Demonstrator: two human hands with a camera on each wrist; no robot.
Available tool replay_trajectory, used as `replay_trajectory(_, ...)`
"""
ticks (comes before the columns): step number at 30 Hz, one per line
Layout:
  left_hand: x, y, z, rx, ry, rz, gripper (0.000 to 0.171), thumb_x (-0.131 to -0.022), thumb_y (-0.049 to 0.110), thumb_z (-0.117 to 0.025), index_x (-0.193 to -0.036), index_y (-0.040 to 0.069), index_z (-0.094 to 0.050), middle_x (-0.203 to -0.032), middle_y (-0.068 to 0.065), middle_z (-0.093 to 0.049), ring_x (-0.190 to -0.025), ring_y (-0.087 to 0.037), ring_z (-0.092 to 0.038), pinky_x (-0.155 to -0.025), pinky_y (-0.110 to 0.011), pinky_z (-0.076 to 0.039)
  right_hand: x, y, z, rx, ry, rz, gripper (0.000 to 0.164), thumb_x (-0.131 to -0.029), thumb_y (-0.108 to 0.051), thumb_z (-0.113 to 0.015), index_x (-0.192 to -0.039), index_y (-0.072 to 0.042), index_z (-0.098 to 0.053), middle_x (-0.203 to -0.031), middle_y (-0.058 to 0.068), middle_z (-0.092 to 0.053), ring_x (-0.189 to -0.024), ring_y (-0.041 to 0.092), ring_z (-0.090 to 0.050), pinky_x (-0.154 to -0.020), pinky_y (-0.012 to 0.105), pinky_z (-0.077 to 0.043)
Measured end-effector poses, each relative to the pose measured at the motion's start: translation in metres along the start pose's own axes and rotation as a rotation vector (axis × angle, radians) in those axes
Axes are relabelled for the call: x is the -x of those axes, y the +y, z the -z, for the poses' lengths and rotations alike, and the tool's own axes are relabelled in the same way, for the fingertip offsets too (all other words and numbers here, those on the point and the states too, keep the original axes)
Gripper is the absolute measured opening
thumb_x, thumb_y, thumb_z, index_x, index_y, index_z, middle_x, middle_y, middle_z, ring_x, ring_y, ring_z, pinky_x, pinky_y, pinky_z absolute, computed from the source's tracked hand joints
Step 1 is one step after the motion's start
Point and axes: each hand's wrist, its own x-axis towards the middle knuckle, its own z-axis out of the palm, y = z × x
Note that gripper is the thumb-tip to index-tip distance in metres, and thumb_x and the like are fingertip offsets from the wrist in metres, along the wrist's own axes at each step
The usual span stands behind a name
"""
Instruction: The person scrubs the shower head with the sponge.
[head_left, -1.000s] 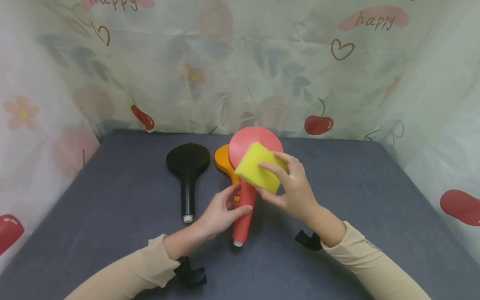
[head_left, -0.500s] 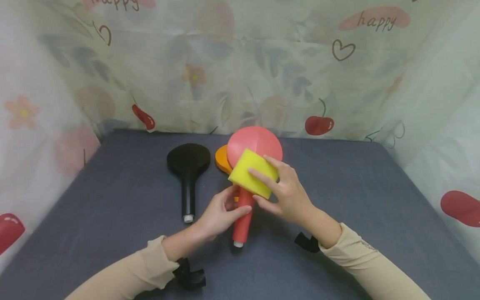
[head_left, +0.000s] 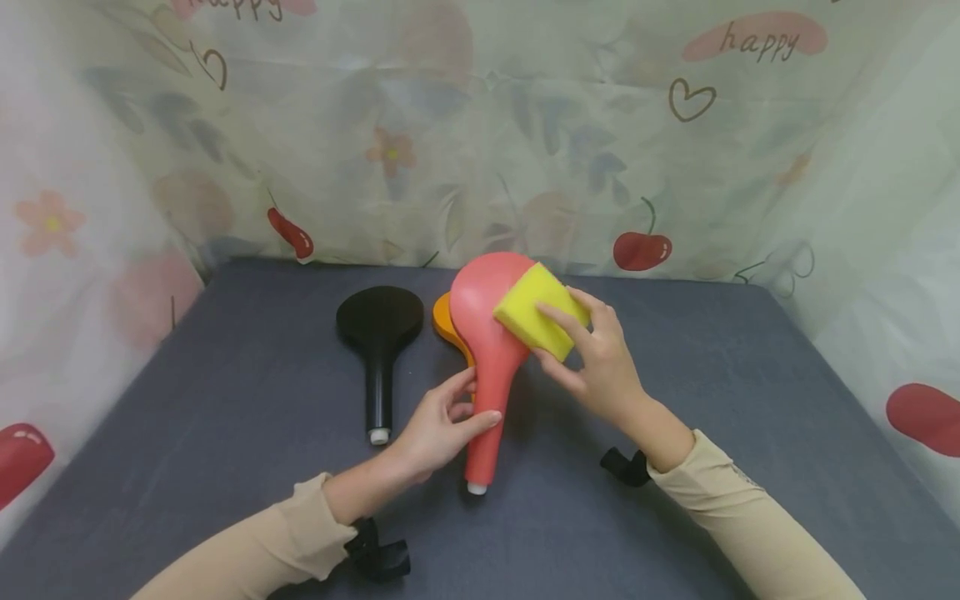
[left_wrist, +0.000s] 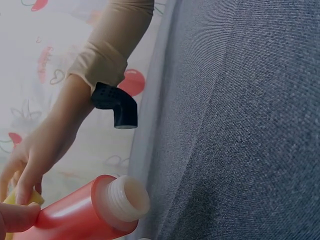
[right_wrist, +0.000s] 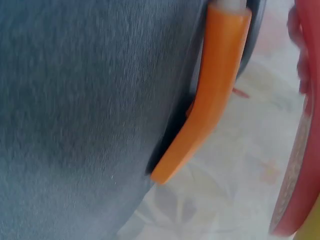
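Note:
A coral-red shower head [head_left: 483, 292] is held up in the middle of the head view, its round back uppermost. My left hand [head_left: 435, 429] grips its handle, thumb across the front. The white threaded end [left_wrist: 127, 197] of that handle shows in the left wrist view. My right hand [head_left: 607, 362] pinches a yellow sponge [head_left: 536, 312] between thumb and fingers. The sponge lies over the right side of the shower head's round back. In the right wrist view, a strip of the speckled spray face [right_wrist: 295, 165] shows, and the sponge fills only a corner.
An orange shower head [right_wrist: 215, 75] lies on the dark grey table [head_left: 247, 400], partly hidden behind the red one. Left of it lies a black shower head [head_left: 379, 321]. Black wrist mounts [head_left: 386, 558] hang under both sleeves. A printed curtain [head_left: 480, 167] encloses the back and sides.
My right hand first moved the sponge down and left towards the neck, then up and right onto the head's right side. The red shower head's back has tilted slightly left; my left hand keeps its grip.

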Motion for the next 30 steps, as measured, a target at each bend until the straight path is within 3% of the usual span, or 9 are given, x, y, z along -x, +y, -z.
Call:
replay_trajectory(5, 0.000, -0.002, -0.001, 0.006, 0.002, 0.011, 0.068, -0.087, 0.011, -0.064, -0.146, 0.006, -0.028, -0.131, -0.018, -0.048, -0.102, -0.025, -0.064, -0.087, -0.036, -0.055, -0.003, 0.006, 0.001, -0.025, 0.043, -0.111, 0.051, -0.077, -0.015, -0.071, -0.126, -0.011, -0.056, -0.129, 0.026, -0.043, -0.116, 0.039, -0.042, -0.084, 0.052, -0.042)
replay_trajectory(8, 0.000, -0.003, -0.002, 0.012, -0.004, 0.008, 0.068, -0.088, 0.011, -0.064, -0.145, 0.006, -0.029, -0.130, -0.018, -0.048, -0.102, -0.025, -0.064, -0.086, -0.036, -0.055, -0.004, 0.004, 0.000, -0.040, 0.050, -0.124, 0.051, -0.077, -0.014, -0.070, -0.126, -0.011, -0.056, -0.130, 0.026, -0.043, -0.117, 0.040, -0.042, -0.086, 0.053, -0.041)
replay_trajectory(12, 0.000, -0.003, -0.002, 0.014, -0.005, 0.004, 0.068, -0.087, 0.011, -0.064, -0.145, 0.005, -0.029, -0.130, -0.019, -0.048, -0.101, -0.025, -0.064, -0.087, -0.037, -0.055, -0.002, -0.002, -0.003, -0.061, 0.026, -0.034, 0.048, -0.080, -0.021, -0.068, -0.125, -0.011, -0.057, -0.130, 0.026, -0.044, -0.116, 0.040, -0.043, -0.085, 0.053, -0.041)
replay_trajectory(17, 0.000, -0.004, -0.001, 0.009, -0.011, -0.020, 0.066, -0.088, 0.011, -0.063, -0.145, 0.005, -0.029, -0.132, -0.019, -0.047, -0.102, -0.028, -0.063, -0.088, -0.038, -0.054, 0.002, -0.011, -0.007, -0.058, -0.024, 0.128, 0.043, -0.091, -0.042, -0.051, -0.123, -0.014, -0.057, -0.128, 0.027, -0.045, -0.115, 0.039, -0.045, -0.087, 0.053, -0.042)
replay_trajectory(21, -0.001, -0.004, -0.001, 0.013, -0.011, -0.027, 0.066, -0.088, 0.010, -0.063, -0.145, 0.005, -0.029, -0.132, -0.020, -0.047, -0.103, -0.028, -0.063, -0.088, -0.038, -0.054, 0.003, -0.010, -0.007, -0.038, -0.023, 0.161, 0.046, -0.092, -0.046, -0.046, -0.123, -0.014, -0.058, -0.127, 0.027, -0.046, -0.113, 0.039, -0.045, -0.087, 0.053, -0.043)
replay_trajectory(25, -0.001, -0.004, -0.001, 0.019, 0.000, -0.011, 0.067, -0.087, 0.011, -0.064, -0.145, 0.006, -0.029, -0.130, -0.019, -0.048, -0.101, -0.026, -0.064, -0.087, -0.037, -0.055, 0.001, -0.001, -0.003, -0.034, 0.002, 0.088, 0.042, -0.089, -0.035, -0.058, -0.124, -0.012, -0.057, -0.128, 0.026, -0.045, -0.113, 0.039, -0.044, -0.085, 0.053, -0.043)
replay_trajectory(30, -0.001, -0.003, -0.002, 0.024, 0.009, 0.011, 0.068, -0.087, 0.011, -0.065, -0.145, 0.007, -0.029, -0.130, -0.018, -0.048, -0.101, -0.025, -0.064, -0.087, -0.036, -0.055, 0.000, 0.007, -0.001, -0.043, 0.059, -0.054, 0.050, -0.076, -0.016, -0.070, -0.124, -0.011, -0.057, -0.129, 0.026, -0.044, -0.115, 0.040, -0.042, -0.082, 0.052, -0.043)
